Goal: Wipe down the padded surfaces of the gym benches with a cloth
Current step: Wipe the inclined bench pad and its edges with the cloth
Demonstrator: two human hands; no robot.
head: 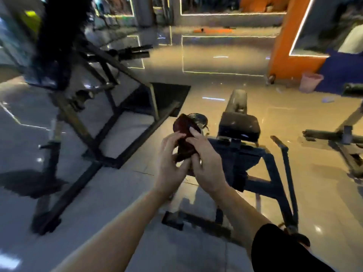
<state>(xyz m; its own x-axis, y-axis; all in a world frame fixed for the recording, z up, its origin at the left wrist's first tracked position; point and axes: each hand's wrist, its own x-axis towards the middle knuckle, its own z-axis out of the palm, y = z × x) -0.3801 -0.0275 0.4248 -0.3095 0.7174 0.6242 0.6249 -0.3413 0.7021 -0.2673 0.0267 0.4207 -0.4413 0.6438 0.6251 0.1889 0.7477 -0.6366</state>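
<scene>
A dark red cloth [184, 134] is bunched between both hands in the middle of the head view. My left hand [171, 158] holds its left side with curled fingers. My right hand [206, 163] grips its right side, the fingers wrapped over the top. Just beyond the hands to the right stands a gym bench with a black padded seat [238, 126] and a narrow padded back [236, 104] that stretches away from me. Its dark metal frame [261, 173] spreads on the floor below. The picture is blurred.
A large black metal machine frame [94, 122] fills the left side, with a black floor mat [172, 99] behind it. Another bench frame [343, 138] lies at the right. A pink bin [311, 82] stands by an orange pillar [290, 46]. Glossy tiled floor lies around.
</scene>
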